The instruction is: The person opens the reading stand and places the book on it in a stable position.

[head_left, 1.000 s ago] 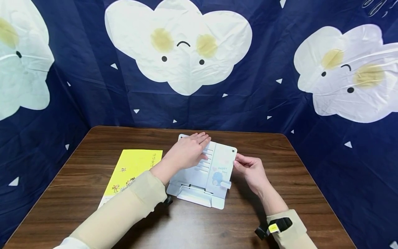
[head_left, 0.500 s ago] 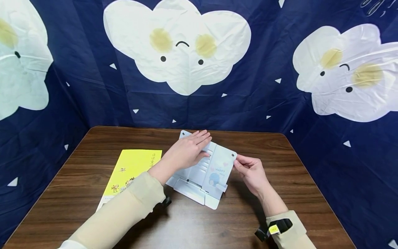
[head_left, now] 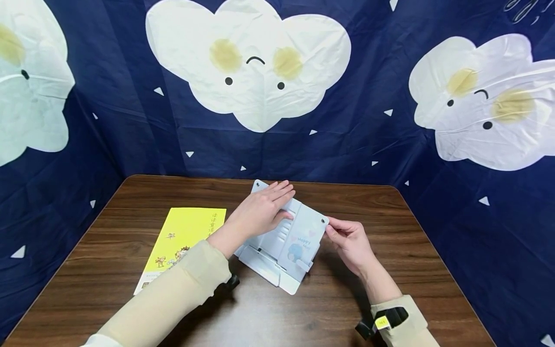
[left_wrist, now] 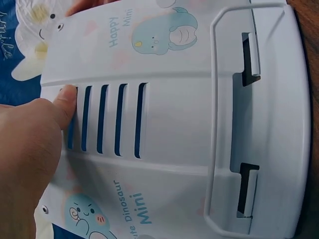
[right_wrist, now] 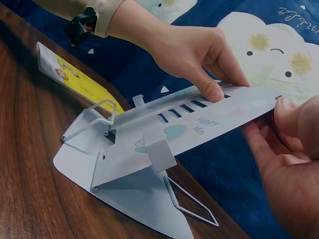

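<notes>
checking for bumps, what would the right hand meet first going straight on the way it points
The right hand pinches the pale stand; straight on across it, likely the left hand first; depth is unclear.

Stand [left_wrist: 179,119] reads “Happy Mini”, “Dinosaur Mini”; backdrop [head_left: 373,140], “Smile”; book [head_left: 186,236], “读读童”.

Bright head view with pale glare and soft shadows on the wooden tabletop [head_left: 312,315], both wrist views dimmer.

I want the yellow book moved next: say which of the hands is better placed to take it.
Left, I'd judge: the left hand grips the stand on the side nearer the book; the right hand pinches the stand's opposite corner. Either would first have to let go.
</notes>
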A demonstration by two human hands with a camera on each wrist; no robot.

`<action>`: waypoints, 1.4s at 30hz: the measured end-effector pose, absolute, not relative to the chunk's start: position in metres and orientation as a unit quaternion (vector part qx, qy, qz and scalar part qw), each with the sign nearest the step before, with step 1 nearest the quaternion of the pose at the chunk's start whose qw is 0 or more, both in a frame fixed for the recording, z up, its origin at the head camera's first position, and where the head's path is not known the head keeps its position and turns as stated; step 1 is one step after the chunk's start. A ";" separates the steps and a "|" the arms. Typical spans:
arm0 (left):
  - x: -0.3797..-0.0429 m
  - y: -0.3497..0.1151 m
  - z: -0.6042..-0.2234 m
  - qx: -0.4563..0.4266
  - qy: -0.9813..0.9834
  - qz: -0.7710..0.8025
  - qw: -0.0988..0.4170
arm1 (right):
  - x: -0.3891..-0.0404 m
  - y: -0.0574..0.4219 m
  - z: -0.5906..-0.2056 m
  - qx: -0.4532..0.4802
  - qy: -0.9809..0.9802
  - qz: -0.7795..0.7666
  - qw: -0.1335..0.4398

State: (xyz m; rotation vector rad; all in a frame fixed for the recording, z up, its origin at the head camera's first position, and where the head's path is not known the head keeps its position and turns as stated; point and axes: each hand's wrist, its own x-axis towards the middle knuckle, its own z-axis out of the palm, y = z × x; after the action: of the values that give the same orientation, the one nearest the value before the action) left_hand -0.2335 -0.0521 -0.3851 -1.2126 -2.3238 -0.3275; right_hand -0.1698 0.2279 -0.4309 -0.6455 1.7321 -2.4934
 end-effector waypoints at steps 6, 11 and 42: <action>-0.236 -0.054 -0.385 -0.456 -0.841 -0.125 0.262 | -0.170 0.225 -0.432 -0.243 0.538 -0.806 0.031; -0.238 -0.056 -0.385 -0.471 -0.832 -0.131 0.261 | -0.170 0.224 -0.432 -0.276 0.536 -0.797 0.038; -0.244 -0.067 -0.385 -0.532 -0.782 -0.183 0.268 | -0.156 0.204 -0.420 -0.302 0.621 -0.724 0.010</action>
State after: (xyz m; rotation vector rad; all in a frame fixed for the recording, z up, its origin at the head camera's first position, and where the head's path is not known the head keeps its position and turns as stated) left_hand -0.2444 -0.0670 -0.3852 -1.4359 -2.1101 -0.4938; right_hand -0.1561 0.2037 -0.4204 -0.9433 1.9366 -2.2581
